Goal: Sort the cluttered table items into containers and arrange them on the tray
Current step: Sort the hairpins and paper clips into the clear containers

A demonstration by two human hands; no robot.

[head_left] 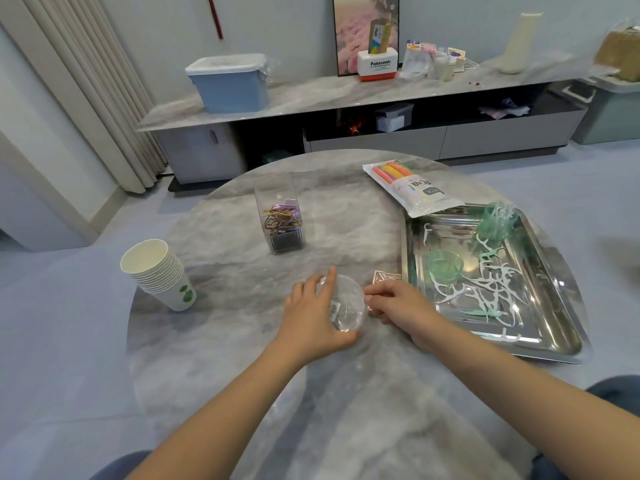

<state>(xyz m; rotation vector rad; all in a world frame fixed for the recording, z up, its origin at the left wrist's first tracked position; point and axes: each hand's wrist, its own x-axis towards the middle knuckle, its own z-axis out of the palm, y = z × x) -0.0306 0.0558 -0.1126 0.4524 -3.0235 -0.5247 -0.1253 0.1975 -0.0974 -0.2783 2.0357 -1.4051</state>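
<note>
Our left hand (313,311) curls its fingers (330,277) around a clear round container (346,304) at the centre of the frame, while our right hand (398,304) pinches its right edge; we cannot tell what is inside. It sits on the marble counter (225,341). Right of it we see the steel tray (561,344), holding scattered white and green floss picks (485,285), a small green cup (445,265) and a green holder (497,221). A packet of coloured sticks (410,187) overlaps the tray's upper-left corner. Above centre stands a clear box of paper clips (280,220); a stack of paper cups (156,271) leans at left.
</note>
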